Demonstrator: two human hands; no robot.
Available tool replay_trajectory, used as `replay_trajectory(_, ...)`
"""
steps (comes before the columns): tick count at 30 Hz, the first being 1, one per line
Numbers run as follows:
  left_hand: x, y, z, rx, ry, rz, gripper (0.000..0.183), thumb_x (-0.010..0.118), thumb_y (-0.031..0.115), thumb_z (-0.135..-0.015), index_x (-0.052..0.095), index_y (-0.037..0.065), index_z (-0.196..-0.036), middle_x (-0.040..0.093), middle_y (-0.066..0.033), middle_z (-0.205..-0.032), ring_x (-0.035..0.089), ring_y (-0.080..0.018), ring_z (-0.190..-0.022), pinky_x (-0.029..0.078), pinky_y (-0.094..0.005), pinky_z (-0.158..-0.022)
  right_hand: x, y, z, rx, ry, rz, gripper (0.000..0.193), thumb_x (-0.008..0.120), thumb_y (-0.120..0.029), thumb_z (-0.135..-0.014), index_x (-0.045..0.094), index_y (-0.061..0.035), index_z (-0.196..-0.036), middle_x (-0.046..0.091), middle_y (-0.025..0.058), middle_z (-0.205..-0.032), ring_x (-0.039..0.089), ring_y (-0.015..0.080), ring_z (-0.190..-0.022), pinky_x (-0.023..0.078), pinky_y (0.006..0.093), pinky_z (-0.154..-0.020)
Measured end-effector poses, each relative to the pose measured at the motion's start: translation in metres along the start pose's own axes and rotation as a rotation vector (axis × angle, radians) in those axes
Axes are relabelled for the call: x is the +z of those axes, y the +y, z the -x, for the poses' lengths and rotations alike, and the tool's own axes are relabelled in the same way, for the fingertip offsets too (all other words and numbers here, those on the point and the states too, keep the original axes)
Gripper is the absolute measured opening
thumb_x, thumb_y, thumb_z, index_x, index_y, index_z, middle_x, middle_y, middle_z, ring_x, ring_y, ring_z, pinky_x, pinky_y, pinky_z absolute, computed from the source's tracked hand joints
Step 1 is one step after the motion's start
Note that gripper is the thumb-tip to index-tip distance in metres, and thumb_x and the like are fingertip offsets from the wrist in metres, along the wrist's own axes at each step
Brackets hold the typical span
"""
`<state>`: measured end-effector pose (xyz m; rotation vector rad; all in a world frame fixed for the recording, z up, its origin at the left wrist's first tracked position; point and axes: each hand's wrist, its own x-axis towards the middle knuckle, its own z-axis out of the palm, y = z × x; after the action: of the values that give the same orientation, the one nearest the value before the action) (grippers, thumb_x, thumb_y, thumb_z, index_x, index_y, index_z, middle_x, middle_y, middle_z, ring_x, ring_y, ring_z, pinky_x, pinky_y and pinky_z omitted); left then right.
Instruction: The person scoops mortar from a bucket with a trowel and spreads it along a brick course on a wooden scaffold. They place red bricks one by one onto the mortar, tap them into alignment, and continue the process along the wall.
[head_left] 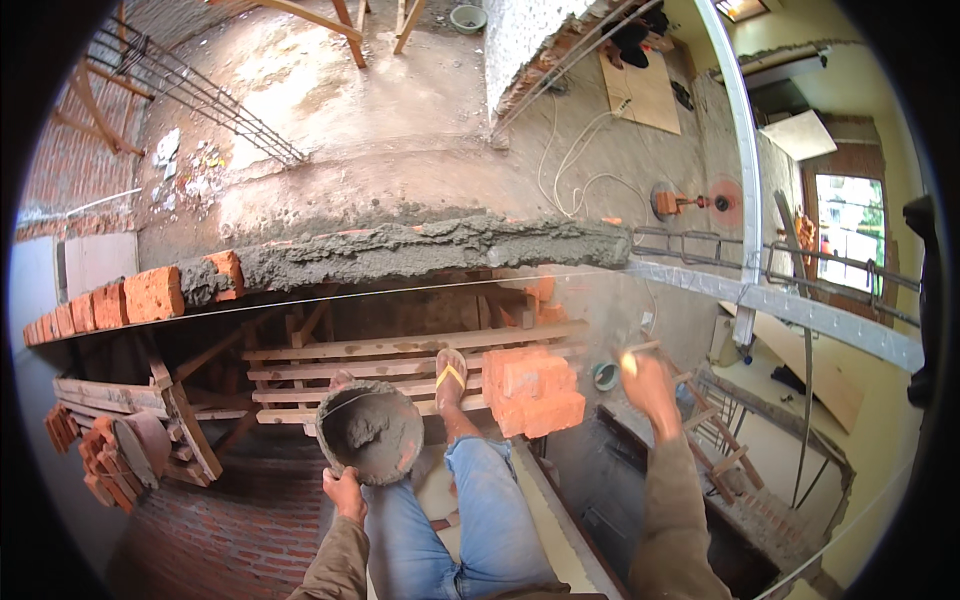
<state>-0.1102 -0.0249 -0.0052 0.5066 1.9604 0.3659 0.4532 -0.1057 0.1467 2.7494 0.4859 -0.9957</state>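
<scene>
Head view: at the lower centre of the frame, the left hand (345, 492) is clamped on the near rim of a round bucket (396, 464), which tilts so that its mouth faces the camera and shows grey mortar (368, 428) inside. Right of centre, the right hand (650, 392) is raised, its fingers curled tight round what looks like a pale handle (628, 363); blur hides the rest of that tool. Across the middle of the frame runs the top of a wall, covered by a rough, lumpy mortar bed (430, 247), with a row of orange bricks (153, 295) standing at its left end. A taut string (400, 294) passes just below the bed. Beneath it, wooden planks (340, 371) lie side by side, with a stack of bricks (530, 390) on them right of centre. Next to that stack is 1 sandalled foot (450, 380), and 2 legs in blue jeans (490, 500) fill the bottom centre. A bundle of steel bars (215, 100) slants through the upper left, and a pale metal beam (800, 308) extends across the right side. Near the upper right, another person (630, 42) is partly visible beside a tan board (640, 92).
</scene>
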Motion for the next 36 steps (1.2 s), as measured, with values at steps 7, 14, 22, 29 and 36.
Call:
replay_trajectory(7,0.01,-0.008,0.002,-0.009,0.027,0.056,0.022,0.061,-0.006,-0.074,0.048,0.005,-0.088,0.054,-0.0022,-0.083,0.049,-0.0131,-0.074,0.042,-0.0298,-0.067,-0.077,-0.033,0.03,-0.49,0.083,-0.091,0.031,0.068,-0.019,-0.087,0.066,-0.0054,-0.114,0.07,0.0254,-0.097,0.067,0.0453,-0.097,0.053,0.0508,-0.079)
replay_trajectory(14,0.001,-0.018,0.008,-0.085,0.062,0.086,0.023,0.061,-0.006,-0.073,0.047,0.006,-0.086,0.053,-0.0033,-0.082,0.049,-0.0134,-0.074,0.042,-0.0302,-0.066,-0.047,-0.106,-0.161,-0.194,0.214,0.506,0.033,0.06,-0.01,-0.09,0.063,0.0038,-0.12,0.073,0.0216,-0.108,0.069,0.0443,-0.103,0.055,0.0525,-0.084)
replay_trajectory(22,-0.005,-0.013,0.016,-0.072,0.097,0.228,0.026,0.062,-0.007,-0.073,0.044,0.007,-0.085,0.052,-0.0032,-0.081,0.048,-0.0124,-0.072,0.042,-0.0303,-0.065,0.026,-0.219,-0.168,-0.381,-0.151,0.605,0.032,0.059,-0.008,-0.086,0.071,0.0042,-0.113,0.069,0.0276,-0.118,0.067,0.0419,-0.113,0.055,0.0488,-0.093)
replay_trajectory(29,-0.023,0.001,0.013,-0.104,0.117,0.299,0.026,0.063,-0.007,-0.074,0.045,0.005,-0.088,0.054,-0.0053,-0.086,0.051,-0.0145,-0.078,0.044,-0.0324,-0.071,0.084,-0.387,-0.049,-0.588,-0.261,0.496,0.032,0.06,-0.01,-0.084,0.072,0.0055,-0.109,0.07,0.0274,-0.115,0.068,0.0409,-0.111,0.056,0.0468,-0.092)
replay_trajectory(36,-0.043,0.013,0.001,-0.12,0.123,0.323,0.025,0.063,-0.007,-0.074,0.047,0.003,-0.092,0.058,-0.0088,-0.091,0.054,-0.0163,-0.082,0.045,-0.0324,-0.075,0.153,-0.516,0.038,-0.832,-0.284,0.394,0.027,0.06,-0.009,-0.083,0.074,0.0032,-0.103,0.072,0.0266,-0.109,0.07,0.0396,-0.106,0.058,0.0454,-0.087)
